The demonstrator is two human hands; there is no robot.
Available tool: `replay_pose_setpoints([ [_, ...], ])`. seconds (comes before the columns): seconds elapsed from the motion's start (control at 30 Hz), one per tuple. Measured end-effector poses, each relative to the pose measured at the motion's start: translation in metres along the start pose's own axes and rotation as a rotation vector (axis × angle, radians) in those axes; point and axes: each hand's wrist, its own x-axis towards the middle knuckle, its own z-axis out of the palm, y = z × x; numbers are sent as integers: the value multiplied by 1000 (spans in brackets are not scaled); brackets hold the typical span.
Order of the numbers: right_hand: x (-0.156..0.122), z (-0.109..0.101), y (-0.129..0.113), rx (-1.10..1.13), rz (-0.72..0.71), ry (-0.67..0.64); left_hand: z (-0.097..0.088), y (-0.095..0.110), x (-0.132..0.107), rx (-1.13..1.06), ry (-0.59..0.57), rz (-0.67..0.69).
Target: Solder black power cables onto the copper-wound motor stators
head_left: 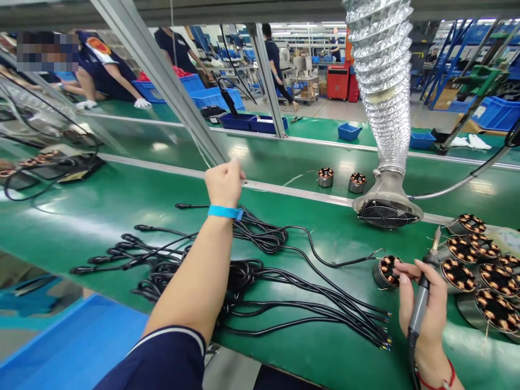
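My left hand (225, 181) is raised over the green bench, fingers pinched on a thin solder wire (205, 153) that runs up and to the left. A blue band circles that wrist. My right hand (422, 303) grips a grey soldering iron (421, 295), tip pointing up, and its fingertips touch a small motor stator (385, 271) with copper windings. A bundle of black cables (260, 281) lies between my arms, bare ends near the stator.
Several more stators (483, 271) crowd the right edge. A silver fume duct with a fan hood (385, 208) stands behind them. Two stators (341, 180) sit on the far belt. Blue bins (239, 120) and other workers (101, 70) are beyond; a blue tray (69, 346) lies lower left.
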Motion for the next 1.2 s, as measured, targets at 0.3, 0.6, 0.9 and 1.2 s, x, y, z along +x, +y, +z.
replay_pose_setpoints([
  [0.3,-14,9,-18,256,-29,-169,30,75,-89,-343,-371,159],
  [0.6,-21,23,-35,318,-21,-196,42,89,-112,-343,-478,168],
  [0.9,-22,25,-37,259,-24,-183,43,92,-117,-288,-558,213],
  [1.2,-8,17,-35,252,56,7,25,103,-141,136,-431,748],
])
